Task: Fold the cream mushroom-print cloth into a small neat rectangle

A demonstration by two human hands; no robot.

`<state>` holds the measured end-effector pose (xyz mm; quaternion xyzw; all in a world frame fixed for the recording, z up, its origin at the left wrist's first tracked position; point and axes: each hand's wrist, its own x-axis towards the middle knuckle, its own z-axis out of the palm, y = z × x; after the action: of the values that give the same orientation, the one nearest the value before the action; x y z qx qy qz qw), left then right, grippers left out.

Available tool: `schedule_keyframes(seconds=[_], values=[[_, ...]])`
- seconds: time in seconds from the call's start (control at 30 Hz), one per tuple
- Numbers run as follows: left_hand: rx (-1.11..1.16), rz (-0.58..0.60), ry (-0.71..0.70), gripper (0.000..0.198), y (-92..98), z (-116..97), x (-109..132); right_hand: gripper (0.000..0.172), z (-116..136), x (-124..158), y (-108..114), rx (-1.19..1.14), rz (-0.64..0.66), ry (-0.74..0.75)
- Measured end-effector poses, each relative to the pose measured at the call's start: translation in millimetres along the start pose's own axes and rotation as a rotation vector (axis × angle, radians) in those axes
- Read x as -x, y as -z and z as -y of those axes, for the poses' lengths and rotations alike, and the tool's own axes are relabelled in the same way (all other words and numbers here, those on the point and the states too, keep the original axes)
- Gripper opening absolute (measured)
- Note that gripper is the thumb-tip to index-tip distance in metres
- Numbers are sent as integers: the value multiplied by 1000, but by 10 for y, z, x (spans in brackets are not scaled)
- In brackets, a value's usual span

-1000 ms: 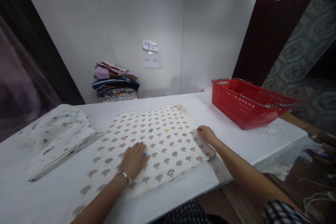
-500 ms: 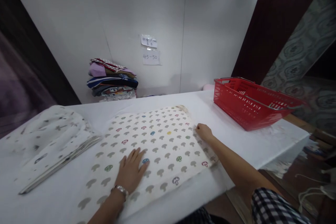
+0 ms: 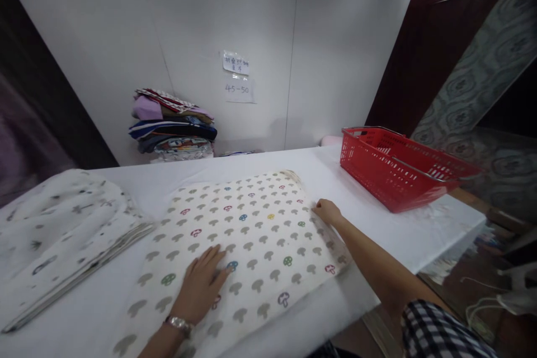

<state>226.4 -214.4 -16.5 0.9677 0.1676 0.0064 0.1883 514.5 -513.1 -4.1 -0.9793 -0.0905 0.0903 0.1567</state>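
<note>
"How far along is the off-white cloth printed with grey and coloured mushrooms (image 3: 251,254)?"

"From my remote seat, I see it lying on the white-covered table (image 3: 396,249), mostly spread and smooth. By my judgement, what's left untidy is its right side: rumpled along the edge, layered at the far corner."

"And the hands?"

"I have the left hand (image 3: 203,281) palm down on it, fingers spread. The right hand (image 3: 328,213) is curled at the right edge; its fingertips are hidden, so I can't tell whether they pinch fabric."

"Materials?"

"It looks soft and thin to me. Leftward, a white cloth with scattered dark motifs (image 3: 69,221) lies in limp, rounded layers. Farther out, I have a perforated red plastic basket (image 3: 371,179) and a stack of folded multicoloured fabrics (image 3: 174,127)."
</note>
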Motion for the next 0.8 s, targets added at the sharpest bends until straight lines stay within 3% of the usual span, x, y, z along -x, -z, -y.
schedule_keyframes(seconds=[0.37, 0.6, 0.8], values=[[-75, -90, 153, 56, 222, 522, -48, 11, 151, 139, -49, 68, -72, 52], [-192, -45, 230, 56, 166, 666, 1, 20, 113, 155, -54, 105, -125, 53], [-143, -59, 212, 54, 148, 783, 59, 20, 105, 114, -64, 110, -111, 9]])
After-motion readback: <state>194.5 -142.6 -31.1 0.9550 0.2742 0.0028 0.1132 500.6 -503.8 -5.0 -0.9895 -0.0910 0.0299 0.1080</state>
